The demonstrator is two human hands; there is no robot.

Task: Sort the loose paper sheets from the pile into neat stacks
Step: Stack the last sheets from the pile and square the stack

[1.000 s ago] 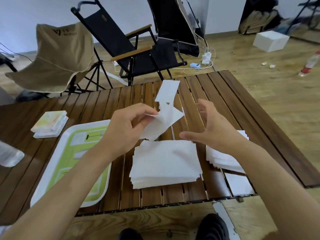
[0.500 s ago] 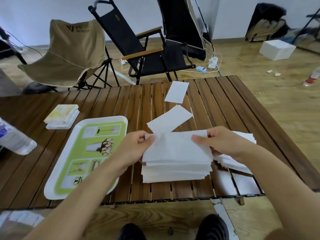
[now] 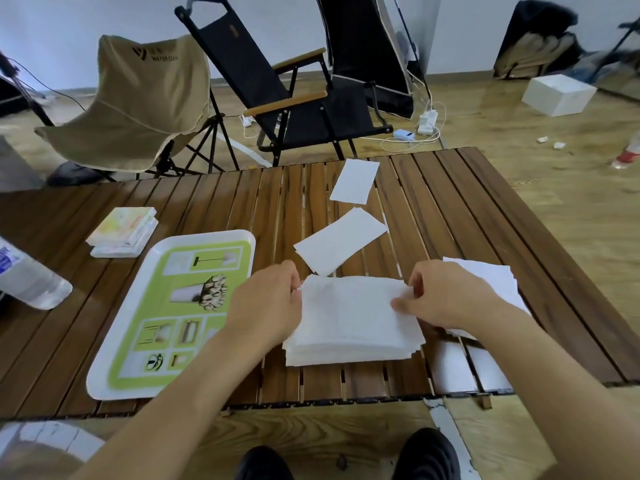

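Note:
A thick stack of white paper sheets [image 3: 349, 327] lies near the front edge of the wooden slat table [image 3: 450, 202]. My left hand [image 3: 270, 306] pinches the top sheet at its left edge. My right hand [image 3: 440, 299] pinches the same sheet at its right edge. A second, lower stack [image 3: 491, 282] lies behind my right hand, partly hidden. One loose sheet [image 3: 341, 240] lies tilted just beyond the main stack, and another [image 3: 355, 181] lies near the far edge. Two more sheets [image 3: 464, 368] lie flat at the front right.
A white and green tray [image 3: 173, 306] sits left of the stack. A small pile of booklets [image 3: 123, 232] and a lying plastic bottle [image 3: 27, 282] are farther left. Folding chairs [image 3: 304, 98] stand behind the table. My shoes [image 3: 426, 455] show below the front edge.
The sheet that my left hand held in the air has come down onto the main stack, and both hands now hold it by its side edges. The camera has tilted down.

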